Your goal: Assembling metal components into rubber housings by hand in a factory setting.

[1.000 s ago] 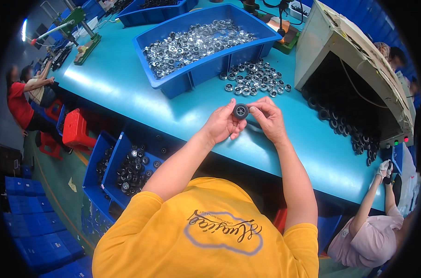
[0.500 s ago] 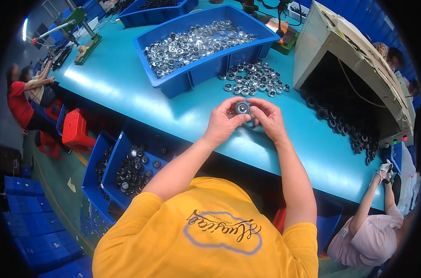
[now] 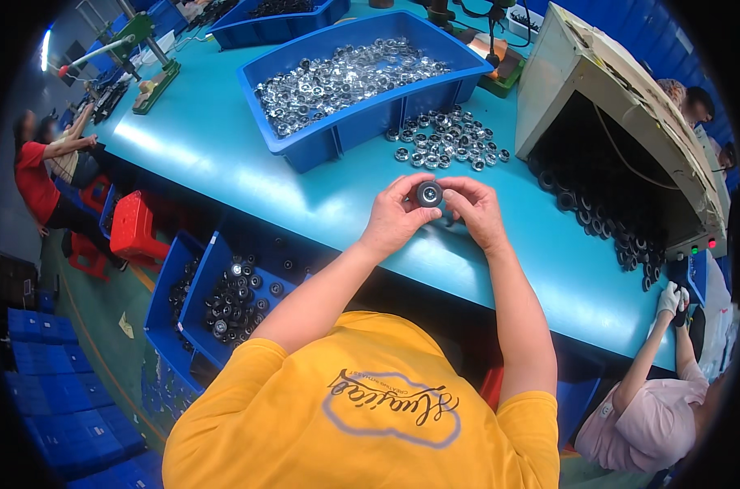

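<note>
A small black toy wheel (image 3: 429, 194) with a silvery hub is held up over the table's near edge, its round face toward me. My left hand (image 3: 396, 216) grips it between thumb and fingers from the left. On the other side my right hand (image 3: 472, 212) is closed at the wheel's right edge, thumb and fingers pressed against it. Beyond my hands several loose shiny hubs (image 3: 451, 138) lie on the table, beside a big blue bin (image 3: 305, 147) filled with more such hubs.
A pale metal box (image 3: 549, 90) stands at the right, black tyres (image 3: 598, 220) spilling from its opening. Below the turquoise table (image 3: 321, 212), blue bins (image 3: 192, 306) hold black wheels. Red stools (image 3: 138, 228) stand at left. A co-worker's gloved hands (image 3: 671, 299) are at the right edge.
Between my fingers the wheel has turned slightly and shifted a little right and down; its face shows more fully. The co-worker's gloved hands at the right have moved slightly.
</note>
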### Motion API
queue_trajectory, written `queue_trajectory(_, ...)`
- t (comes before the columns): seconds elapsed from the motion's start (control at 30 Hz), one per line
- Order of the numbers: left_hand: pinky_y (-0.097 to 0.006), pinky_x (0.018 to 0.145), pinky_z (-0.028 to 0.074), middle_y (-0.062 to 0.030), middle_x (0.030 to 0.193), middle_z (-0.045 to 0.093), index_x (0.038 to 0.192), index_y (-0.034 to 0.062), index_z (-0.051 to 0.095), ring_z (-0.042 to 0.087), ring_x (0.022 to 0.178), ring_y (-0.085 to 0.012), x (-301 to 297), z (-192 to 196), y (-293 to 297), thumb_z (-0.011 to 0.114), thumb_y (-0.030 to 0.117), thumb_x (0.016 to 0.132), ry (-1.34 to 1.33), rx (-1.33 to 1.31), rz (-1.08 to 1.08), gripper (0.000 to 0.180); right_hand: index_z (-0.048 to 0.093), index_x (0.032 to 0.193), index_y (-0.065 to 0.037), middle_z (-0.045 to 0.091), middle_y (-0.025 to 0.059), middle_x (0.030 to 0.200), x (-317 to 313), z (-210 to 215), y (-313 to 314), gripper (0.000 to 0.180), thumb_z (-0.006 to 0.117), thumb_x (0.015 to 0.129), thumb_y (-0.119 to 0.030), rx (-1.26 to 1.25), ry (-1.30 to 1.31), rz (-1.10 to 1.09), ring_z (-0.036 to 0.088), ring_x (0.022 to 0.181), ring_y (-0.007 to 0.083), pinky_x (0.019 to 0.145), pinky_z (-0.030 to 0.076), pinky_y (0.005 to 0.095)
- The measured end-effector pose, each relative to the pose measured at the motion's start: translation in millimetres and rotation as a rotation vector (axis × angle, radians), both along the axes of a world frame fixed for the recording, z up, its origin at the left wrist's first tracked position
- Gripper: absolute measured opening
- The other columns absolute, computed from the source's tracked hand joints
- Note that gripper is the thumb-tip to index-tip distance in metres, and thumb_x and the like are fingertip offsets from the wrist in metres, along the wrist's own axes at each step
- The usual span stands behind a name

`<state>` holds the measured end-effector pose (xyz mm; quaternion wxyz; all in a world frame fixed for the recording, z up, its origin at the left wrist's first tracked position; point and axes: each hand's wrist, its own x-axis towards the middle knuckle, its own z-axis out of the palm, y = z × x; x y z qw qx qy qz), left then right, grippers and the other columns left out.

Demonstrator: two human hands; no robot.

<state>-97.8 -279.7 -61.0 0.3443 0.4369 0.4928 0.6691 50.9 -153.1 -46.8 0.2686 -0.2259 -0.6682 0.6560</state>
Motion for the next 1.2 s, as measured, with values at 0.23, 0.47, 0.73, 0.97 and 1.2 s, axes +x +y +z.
queue_trajectory(0.23, -0.032, 0.089, 0.056, -0.0087, 0.115, 0.062, 0.124, 0.0013, 0.062, 0.066, 0.104, -0.0194, -9, 28, -47, 0.082, 0.003, 0.079, 0.349, -0.074, 0.126, 0.049, 0.078, 0.106, -0.007, 0.074, 0.0022, 0.09, 2, -7, 11, 0.017, 0.073, 0.09, -0.012, 0.246, 0.024, -0.113, 0.063, 0.074, 0.0085, 0.064, 0.049, 0.0249)
queue_trajectory(0.47, -0.04, 0.09, 0.055, -0.0154, 0.11, 0.068, 0.122, 0.0023, 0.065, 0.067, 0.104, -0.0296, -114, 20, -258, 0.084, 0.009, 0.075, 1.071, -1.069, 0.193, 0.051, 0.077, 0.11, -0.012, 0.074, 0.0081, 0.086, 50, 21, 85, 0.028, 0.071, 0.084, -0.021, 0.649, -0.598, -0.563, 0.071, 0.082, 0.0244, 0.078, 0.056, 0.0386)
queue_trajectory(0.73, -0.044, 0.083, 0.053, -0.0186, 0.096, 0.07, 0.12, 0.0026, 0.068, 0.068, 0.092, -0.0365, -120, 37, -300, 0.08, 0.008, 0.078, 0.974, -0.98, 0.383, 0.044, 0.067, 0.13, -0.017, 0.062, 0.0095, 0.118, 75, 6, 116, 0.054, 0.077, 0.081, -0.035, 1.036, -1.053, -0.866, 0.06, 0.108, 0.0307, 0.09, 0.049, 0.046)
queue_trajectory(0.97, -0.039, 0.075, 0.054, -0.0149, 0.089, 0.069, 0.113, 0.0039, 0.07, 0.067, 0.083, -0.0331, -58, 66, -164, 0.077, 0.006, 0.082, 1.023, -0.218, 0.143, 0.032, 0.07, 0.128, -0.026, 0.064, 0.0056, 0.114, 84, 3, 117, 0.053, 0.079, 0.08, -0.046, 1.081, -1.15, -0.874, 0.057, 0.107, 0.0262, 0.089, 0.043, 0.0431)
queue_trajectory(1.2, -0.035, 0.073, 0.054, -0.0117, 0.087, 0.069, 0.114, 0.0046, 0.071, 0.067, 0.08, -0.0263, -13, 55, -86, 0.073, 0.006, 0.088, 0.874, -0.035, -0.129, 0.027, 0.074, 0.113, -0.018, 0.065, 0.0037, 0.11, 74, 10, 96, 0.043, 0.083, 0.074, -0.036, 1.236, -0.824, -0.826, 0.058, 0.104, 0.0255, 0.085, 0.042, 0.0421)
